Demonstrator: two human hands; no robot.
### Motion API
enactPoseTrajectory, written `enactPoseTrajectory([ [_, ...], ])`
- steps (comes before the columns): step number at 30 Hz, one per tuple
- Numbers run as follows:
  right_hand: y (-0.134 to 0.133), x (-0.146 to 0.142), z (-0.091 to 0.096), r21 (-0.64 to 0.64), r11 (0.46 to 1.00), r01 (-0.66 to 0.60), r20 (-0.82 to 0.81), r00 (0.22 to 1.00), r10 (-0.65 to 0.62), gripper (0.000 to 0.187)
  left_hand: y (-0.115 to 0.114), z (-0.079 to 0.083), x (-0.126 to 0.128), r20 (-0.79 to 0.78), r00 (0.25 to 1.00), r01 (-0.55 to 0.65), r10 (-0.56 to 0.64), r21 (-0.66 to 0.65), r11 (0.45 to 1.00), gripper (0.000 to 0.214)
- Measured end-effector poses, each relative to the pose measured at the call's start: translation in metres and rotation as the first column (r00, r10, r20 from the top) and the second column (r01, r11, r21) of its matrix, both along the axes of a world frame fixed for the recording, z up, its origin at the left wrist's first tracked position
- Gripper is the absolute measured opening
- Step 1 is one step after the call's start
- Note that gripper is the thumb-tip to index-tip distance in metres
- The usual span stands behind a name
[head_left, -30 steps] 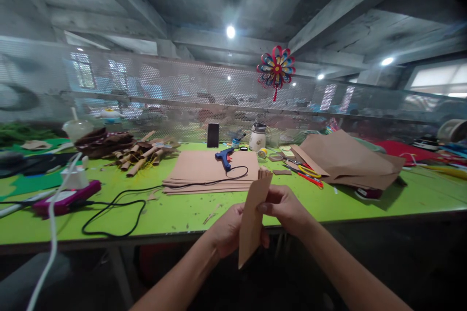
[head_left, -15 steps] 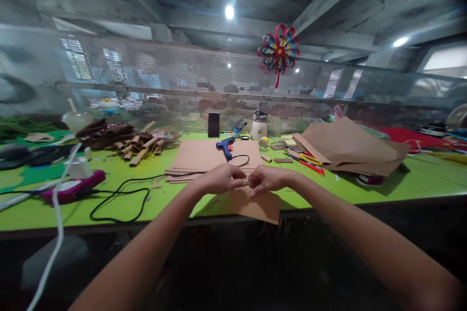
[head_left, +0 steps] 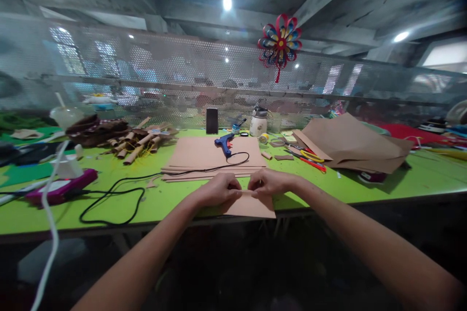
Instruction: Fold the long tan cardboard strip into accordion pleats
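Both my hands rest on a small brown cardboard piece [head_left: 251, 206] that lies flat at the near edge of the green table [head_left: 182, 204]. My left hand [head_left: 218, 189] pinches its far edge from the left, fingers closed. My right hand [head_left: 268, 182] pinches the same edge from the right, fingertips almost touching the left ones. Just beyond the hands lies a stack of brown cardboard sheets [head_left: 204, 155] with a blue glue gun [head_left: 224, 142] on top.
A black cord [head_left: 116, 199] loops across the table to the left. Rolled cardboard tubes [head_left: 136, 143] lie far left, a pink device [head_left: 60, 189] nearer. Scissors [head_left: 310, 158] and folded brown paper [head_left: 350, 143] sit at right. A mesh screen [head_left: 146, 82] runs behind the table.
The cardboard piece, held upright in front of me a second ago, has been brought down flat onto the table edge. Both hands moved forward with it and now pinch its far edge.
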State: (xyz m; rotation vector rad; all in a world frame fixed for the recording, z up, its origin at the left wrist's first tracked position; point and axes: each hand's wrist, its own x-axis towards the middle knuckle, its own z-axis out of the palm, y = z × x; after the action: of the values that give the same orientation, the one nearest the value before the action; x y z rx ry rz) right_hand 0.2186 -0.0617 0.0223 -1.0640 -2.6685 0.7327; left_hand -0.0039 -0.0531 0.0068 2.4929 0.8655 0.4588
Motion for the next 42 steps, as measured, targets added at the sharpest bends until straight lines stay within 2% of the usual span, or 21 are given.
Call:
enactPoseTrajectory([
  [4,-0.007,0.004,-0.001,0.040,0.999,0.012,-0.026,1.000,-0.011,0.020,-0.004,0.000,-0.002,-0.002,1.000,-0.004,0.004,0.045,0.999,0.026],
  [10,-0.014,-0.011,-0.011,0.125,0.984,0.127,-0.060,0.991,-0.120,0.017,-0.006,-0.001,-0.002,0.004,1.000,-0.022,0.022,0.024,0.999,0.026],
  [15,-0.017,-0.016,-0.018,0.226,0.968,0.108,-0.094,0.992,-0.088,0.011,-0.005,0.000,-0.003,-0.011,1.000,-0.026,0.027,0.072,0.997,0.021],
  [19,-0.019,-0.014,-0.022,0.299,0.951,0.082,-0.114,0.992,-0.050,0.011,-0.003,0.000,0.000,-0.033,0.999,0.010,-0.009,0.043,0.999,0.023],
  [32,-0.014,-0.003,-0.019,0.210,0.976,0.058,-0.055,0.997,-0.048,0.011,-0.007,-0.006,0.007,0.025,0.999,-0.031,0.029,0.089,0.996,0.022],
  [37,-0.015,-0.001,-0.019,0.238,0.971,0.036,-0.038,0.999,-0.027,0.011,-0.009,-0.005,0.005,0.025,1.000,-0.014,0.011,0.111,0.994,0.025],
  [42,-0.019,-0.004,-0.021,0.290,0.956,0.046,-0.012,0.999,-0.045,0.009,-0.013,-0.002,0.004,0.007,1.000,0.021,-0.023,0.187,0.982,0.019],
])
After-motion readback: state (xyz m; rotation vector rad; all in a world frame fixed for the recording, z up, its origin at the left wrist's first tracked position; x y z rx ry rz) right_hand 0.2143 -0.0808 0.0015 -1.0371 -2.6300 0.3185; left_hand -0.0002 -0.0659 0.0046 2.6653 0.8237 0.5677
